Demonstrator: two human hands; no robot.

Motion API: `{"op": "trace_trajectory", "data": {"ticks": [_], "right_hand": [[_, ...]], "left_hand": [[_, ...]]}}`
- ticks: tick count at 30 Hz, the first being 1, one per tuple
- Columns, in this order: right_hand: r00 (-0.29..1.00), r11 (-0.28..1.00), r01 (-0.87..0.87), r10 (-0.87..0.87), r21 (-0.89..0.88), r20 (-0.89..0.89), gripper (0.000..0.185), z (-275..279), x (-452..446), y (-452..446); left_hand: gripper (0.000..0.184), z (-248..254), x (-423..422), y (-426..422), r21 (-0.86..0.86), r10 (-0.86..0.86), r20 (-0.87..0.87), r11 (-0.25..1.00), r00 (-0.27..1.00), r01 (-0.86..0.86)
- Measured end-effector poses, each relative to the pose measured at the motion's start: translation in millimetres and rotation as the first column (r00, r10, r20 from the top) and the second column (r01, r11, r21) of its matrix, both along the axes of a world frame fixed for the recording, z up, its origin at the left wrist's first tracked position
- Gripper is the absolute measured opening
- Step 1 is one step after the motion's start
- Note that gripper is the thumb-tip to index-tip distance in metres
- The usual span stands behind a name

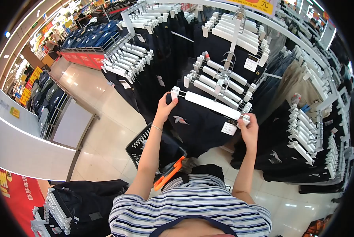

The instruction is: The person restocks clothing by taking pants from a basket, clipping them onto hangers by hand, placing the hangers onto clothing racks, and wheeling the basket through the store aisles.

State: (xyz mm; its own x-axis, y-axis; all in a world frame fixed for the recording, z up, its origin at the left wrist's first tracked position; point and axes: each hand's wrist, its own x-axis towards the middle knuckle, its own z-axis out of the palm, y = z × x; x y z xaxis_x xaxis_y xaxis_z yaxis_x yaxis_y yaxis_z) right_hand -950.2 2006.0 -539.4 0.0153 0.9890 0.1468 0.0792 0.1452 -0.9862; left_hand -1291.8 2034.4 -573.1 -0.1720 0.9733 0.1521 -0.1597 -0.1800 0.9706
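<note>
My left hand (168,106) is closed on the left clip of a white hanger (212,106). At the hanger's right clip, my right hand (249,125) pinches the other end. Dark trousers (196,132) hang from this hanger, with a white tag (228,128) near my right hand. The hanger's metal hook is up at the rack's arm (234,37), in front of several other white hangers with dark clothes.
A black basket (136,147) with an orange handle (170,173) is below my left forearm. Racks of trousers (303,138) stand at the right. Folded jeans (91,36) lie on a display at the upper left, with people (52,45) beyond. More dark trousers (91,199) hang at the lower left.
</note>
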Motion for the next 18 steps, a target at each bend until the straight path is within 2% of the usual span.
{"op": "trace_trajectory", "data": {"ticks": [2, 3, 5, 8, 12, 13, 16, 17, 18], "right_hand": [[0.976, 1.0, -0.001, -0.005, 0.027, 0.216, 0.024, -22, -1, 1], [0.998, 1.0, 0.004, -0.003, -0.006, 0.066, 0.026, -41, -2, 4], [0.998, 0.997, 0.064, -0.064, 0.047, -0.01, 0.03, -51, -8, 7], [0.984, 0.992, 0.116, -0.109, 0.047, -0.14, 0.036, -60, -15, 5], [0.946, 0.983, 0.182, -0.171, 0.016, -0.275, 0.044, -80, -19, 0], [0.917, 0.985, 0.173, -0.159, 0.006, -0.365, 0.046, -91, -19, -2], [0.97, 0.989, 0.125, -0.105, 0.079, -0.219, 0.046, -120, -16, -10], [0.985, 0.989, 0.124, -0.112, 0.08, -0.133, 0.041, -128, -14, -12], [0.989, 0.991, 0.133, -0.132, 0.011, -0.074, 0.039, -133, -13, -14]], "left_hand": [[0.024, -14, -6, 8, -0.009, 0.006, -0.034, 1.0, 0.999, -0.006], [0.024, -22, -8, 11, -0.006, 0.017, -0.059, 1.0, 0.998, -0.017], [0.022, -25, -10, 16, 0.006, 0.027, -0.097, 1.0, 0.995, -0.027], [0.022, -22, -12, 23, -0.036, -0.027, -0.073, 0.999, 0.997, 0.024], [0.027, -44, -15, 29, -0.156, -0.091, -0.004, 0.984, 0.996, 0.089], [0.029, -51, -16, 29, -0.16, -0.117, 0.01, 0.98, 0.993, 0.117], [0.027, -70, -11, 23, -0.286, -0.22, 0.034, 0.932, 0.975, 0.221], [0.027, -86, -10, 22, -0.316, -0.215, 0.06, 0.922, 0.975, 0.222], [0.027, -92, -6, 20, -0.348, -0.217, 0.075, 0.909, 0.973, 0.229]]}}
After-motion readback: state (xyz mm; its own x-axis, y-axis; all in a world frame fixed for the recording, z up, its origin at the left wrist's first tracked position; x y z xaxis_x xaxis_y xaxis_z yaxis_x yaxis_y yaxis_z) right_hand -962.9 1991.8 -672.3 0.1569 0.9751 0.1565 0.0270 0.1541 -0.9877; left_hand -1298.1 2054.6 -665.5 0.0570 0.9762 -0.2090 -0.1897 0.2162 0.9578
